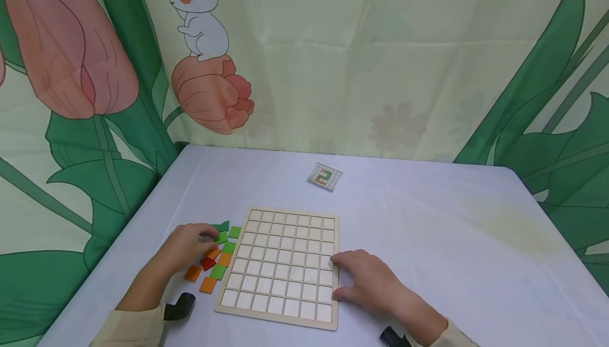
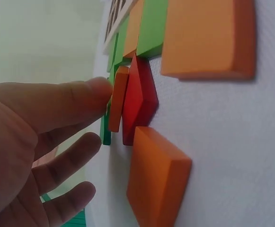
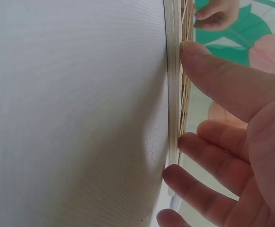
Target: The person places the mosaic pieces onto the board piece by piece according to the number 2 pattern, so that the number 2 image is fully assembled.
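Note:
A wooden grid board [image 1: 338, 273] with pale square cells lies flat on the table. Left of it, flat tiles are scattered: a red tile [image 2: 139, 101], an orange tile [image 2: 158, 177], a light green tile [image 1: 218, 272] and several others. Over the upper tiles hovers my left hand [image 1: 190, 244], thumb and index apart beside a green tile [image 1: 221, 237]; I see no tile lifted. Two fingers of that hand are loosely bent in the left wrist view. At the board's right edge, my right hand [image 1: 368, 281] rests its thumb and fingertips on the rim, fingers spread.
Behind the board lies a small card [image 1: 325, 176] printed with a grid and a green and orange figure. A white cloth covers the table [image 1: 428, 220]. A curtain with tulips and a rabbit [image 1: 204, 35] hangs along the far edge.

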The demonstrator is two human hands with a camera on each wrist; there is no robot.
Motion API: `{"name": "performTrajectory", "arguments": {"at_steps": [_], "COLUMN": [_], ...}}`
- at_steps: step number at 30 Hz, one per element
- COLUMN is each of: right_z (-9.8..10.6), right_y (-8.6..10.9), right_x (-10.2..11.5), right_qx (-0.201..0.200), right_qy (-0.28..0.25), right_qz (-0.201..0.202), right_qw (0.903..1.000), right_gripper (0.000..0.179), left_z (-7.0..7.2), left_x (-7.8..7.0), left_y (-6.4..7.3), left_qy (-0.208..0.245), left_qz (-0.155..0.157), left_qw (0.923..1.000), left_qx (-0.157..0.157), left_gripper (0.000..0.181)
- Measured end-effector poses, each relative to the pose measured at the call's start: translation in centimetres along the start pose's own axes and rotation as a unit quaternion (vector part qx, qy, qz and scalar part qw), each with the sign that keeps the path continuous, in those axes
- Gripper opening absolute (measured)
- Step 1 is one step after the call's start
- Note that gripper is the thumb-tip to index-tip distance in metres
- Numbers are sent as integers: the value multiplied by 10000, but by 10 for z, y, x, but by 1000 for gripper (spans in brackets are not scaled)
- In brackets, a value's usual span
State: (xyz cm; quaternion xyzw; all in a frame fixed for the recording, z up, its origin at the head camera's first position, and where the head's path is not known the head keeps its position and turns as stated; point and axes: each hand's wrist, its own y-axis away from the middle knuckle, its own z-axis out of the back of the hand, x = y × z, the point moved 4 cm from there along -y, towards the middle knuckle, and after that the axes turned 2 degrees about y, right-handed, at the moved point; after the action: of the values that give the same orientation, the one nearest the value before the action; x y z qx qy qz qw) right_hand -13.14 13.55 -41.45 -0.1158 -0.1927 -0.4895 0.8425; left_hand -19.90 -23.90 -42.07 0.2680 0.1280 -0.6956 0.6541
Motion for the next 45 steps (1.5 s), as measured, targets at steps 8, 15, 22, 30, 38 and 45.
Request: {"name": "performTrajectory", "arguments": {"at_steps": [8,15,22,30,38,45], "right_z": [-2,-7,-8,-7,-6,-6], "right_y": [0,1,0,-5,-10,-14], "right_x": [1,4,6,4,1,1], "right_qx": [55,99,7,54,-58,75], "right_qy": [-66,-457,-394,-476,-638,-635], "right_qz": [-40,104,30,-105,-166,-236], "right_qw": [10000,9989,9992,9988,9978,9977], "right_gripper": [58,52,48,51,54,54], "left_z": [0,-3,-4,-4,-5,-5], "left_x": [2,2,2,2,1,-1], "left_y": [0,-1,-5,-9,-9,-11], "left_qy": [125,169,98,53,48,16], "left_qz": [127,60,79,66,104,4], "left_qw": [9998,9998,9999,9999,9999,10000], "left_qx": [-37,-74,-82,-85,-39,-72], "left_gripper": [16,20,24,24,26,25]}}
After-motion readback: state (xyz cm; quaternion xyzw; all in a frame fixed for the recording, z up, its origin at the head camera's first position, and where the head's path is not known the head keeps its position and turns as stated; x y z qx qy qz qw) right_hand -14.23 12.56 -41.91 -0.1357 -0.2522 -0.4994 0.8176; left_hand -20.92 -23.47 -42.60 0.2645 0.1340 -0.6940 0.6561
